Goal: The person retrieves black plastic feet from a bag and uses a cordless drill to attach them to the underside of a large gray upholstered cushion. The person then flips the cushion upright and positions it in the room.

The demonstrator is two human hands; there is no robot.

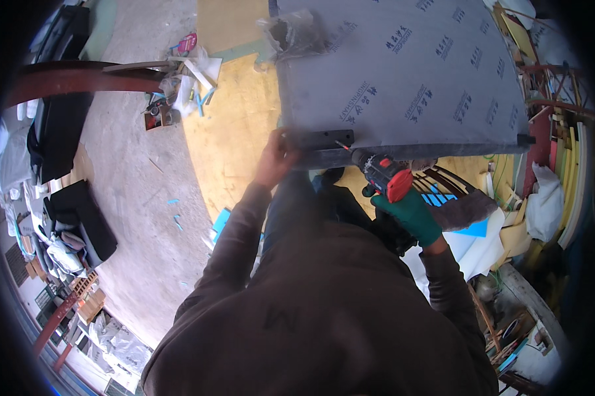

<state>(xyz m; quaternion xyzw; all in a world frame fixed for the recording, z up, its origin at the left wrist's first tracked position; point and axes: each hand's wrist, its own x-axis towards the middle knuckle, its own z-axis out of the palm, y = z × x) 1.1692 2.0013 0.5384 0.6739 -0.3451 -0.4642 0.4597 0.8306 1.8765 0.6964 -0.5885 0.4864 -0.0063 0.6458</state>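
A black and red cordless drill (pixel 380 173) is in my right hand (pixel 409 214), which wears a green glove. Its thin bit points up and left, its tip close to a black bar-shaped piece with holes (pixel 330 137). That piece lies along the near left corner of a large grey fabric-covered panel (pixel 403 79) with printed marks. My bare left hand (pixel 274 160) is closed around the left end of the black piece; its fingertips are partly hidden. A clear plastic bag (pixel 291 34) with dark contents sits on the panel's far left part.
Yellow board (pixel 231 119) lies left of the panel. A small box of tools (pixel 157 113) and offcuts stand on the concrete floor (pixel 139 198). A red curved beam (pixel 80 82) is at the left. Foam strips and scraps (pixel 568 178) crowd the right side.
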